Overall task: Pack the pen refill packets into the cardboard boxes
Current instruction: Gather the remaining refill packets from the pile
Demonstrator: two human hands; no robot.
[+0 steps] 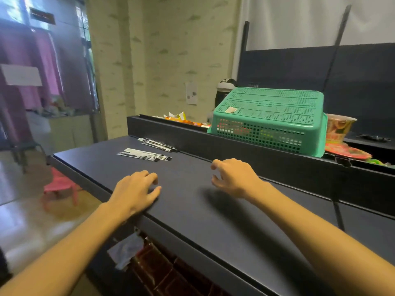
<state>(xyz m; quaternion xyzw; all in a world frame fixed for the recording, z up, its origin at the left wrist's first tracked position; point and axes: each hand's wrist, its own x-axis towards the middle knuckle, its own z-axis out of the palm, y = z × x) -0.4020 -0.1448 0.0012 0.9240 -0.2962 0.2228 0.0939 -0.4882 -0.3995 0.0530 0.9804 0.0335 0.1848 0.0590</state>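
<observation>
Dark desk (213, 210) under both empty, loosely curled hands (136, 189).

2 hands (136, 189), 1 green basket (269, 118), 1 pink stool (58, 184).

left hand (136, 190): resting on dark table (213, 210), fingers loosely curled, empty
right hand (234, 178): above the table, fingers curled, empty
refill packets (145, 155): flat, far left
green basket (271, 118): upside down, behind ledge
</observation>
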